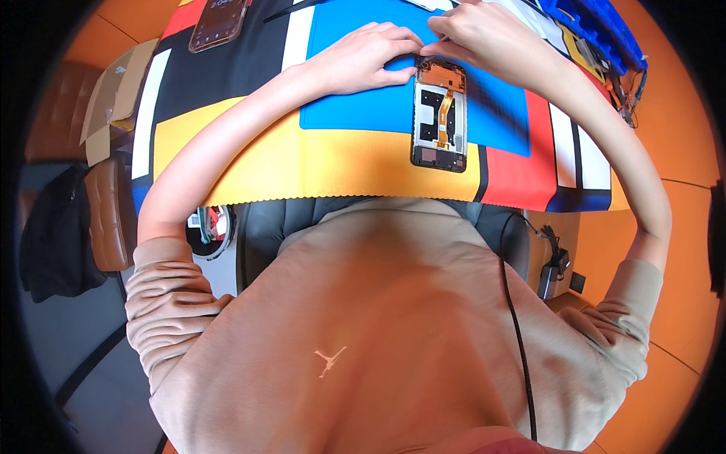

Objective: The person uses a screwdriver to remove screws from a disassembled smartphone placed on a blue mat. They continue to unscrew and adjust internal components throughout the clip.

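Around 1 o'clock on the colour-block cloth (265, 155), the opened smartphone (427, 113) has the left hand (370, 59) and right hand (488, 34) by its 11 o'clock corner, can't tell what's gripped, so I'd brace it and go light.

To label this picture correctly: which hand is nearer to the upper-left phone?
Left: the left hand is to the right of the phone, apart from it; the right hand is farther right.
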Demonstrator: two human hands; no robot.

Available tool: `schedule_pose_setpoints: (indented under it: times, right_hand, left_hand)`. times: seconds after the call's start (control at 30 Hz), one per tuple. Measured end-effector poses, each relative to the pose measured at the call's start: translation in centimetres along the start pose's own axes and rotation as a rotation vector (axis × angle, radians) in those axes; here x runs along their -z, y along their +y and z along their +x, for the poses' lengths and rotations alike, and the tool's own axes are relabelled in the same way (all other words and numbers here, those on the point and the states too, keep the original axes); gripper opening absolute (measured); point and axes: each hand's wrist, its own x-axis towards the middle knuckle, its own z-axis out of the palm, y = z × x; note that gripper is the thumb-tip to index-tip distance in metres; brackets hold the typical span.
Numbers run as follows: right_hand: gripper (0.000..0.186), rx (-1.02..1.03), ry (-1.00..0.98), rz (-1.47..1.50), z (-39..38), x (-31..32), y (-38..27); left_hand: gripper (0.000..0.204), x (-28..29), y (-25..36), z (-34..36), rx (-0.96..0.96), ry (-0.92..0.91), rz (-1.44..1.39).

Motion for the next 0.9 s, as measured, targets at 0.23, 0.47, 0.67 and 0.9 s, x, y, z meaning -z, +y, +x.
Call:
schedule_pose_setpoints:
  times: [0.23,0.47,0.67,0.9]
  right_hand:
    - [0.02,0.164,0.152,0.189,0.1,0.1,0.6]
    - [0.026,0.217,0.263,0.294,0.4,-0.5,0.9]
    - [0.03,0.135,0.266,0.354,0.4,-0.7,1.3]
    - [0.023,0.115,0.268,0.341,0.1,-1.0,1.1]
  left_hand:
    - [0.042,-0.6,-0.2,0.0,-0.037,0.095,0.019]
    - [0.042,0.0,-0.1,0.0,-0.01,0.029,-0.003]
    - [0.043,0.0,0.0,0.0,-0.033,0.066,0.025]
    - [0.043,-0.2,0.0,0.0,-0.031,0.069,0.002]
